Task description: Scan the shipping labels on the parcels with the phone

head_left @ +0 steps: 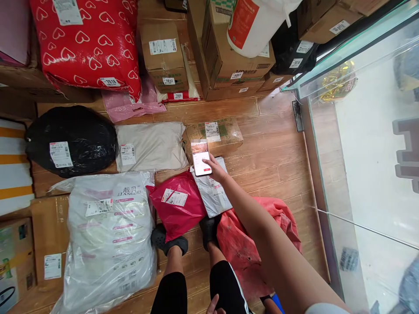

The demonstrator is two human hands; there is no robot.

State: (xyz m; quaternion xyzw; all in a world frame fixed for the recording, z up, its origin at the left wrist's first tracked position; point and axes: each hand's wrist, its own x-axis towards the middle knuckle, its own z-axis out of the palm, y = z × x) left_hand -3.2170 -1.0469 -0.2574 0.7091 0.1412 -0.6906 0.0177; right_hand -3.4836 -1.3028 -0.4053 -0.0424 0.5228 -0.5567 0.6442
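A smartphone (200,162) with a lit screen is in my right hand (216,168), whose closed fingers grip its right side while the thumb lies over the screen. Below the phone are a brown taped carton (229,133) with a label and a grey-white mailer bag (214,192). Beside the mailer lies a magenta parcel bag (181,207), against my dark clogs. Only a few fingers of my left hand (215,305) show at the bottom edge, near my knee; one is stretched out, and I see nothing in them.
A black parcel (70,139), a pale cloth-like parcel (150,146) and a large clear-wrapped package (111,240) cover the left floor. Cartons (238,65) and a red heart-patterned bag (88,48) stand behind. A red sack (242,248) lies right of my feet, before a glass panel (321,152).
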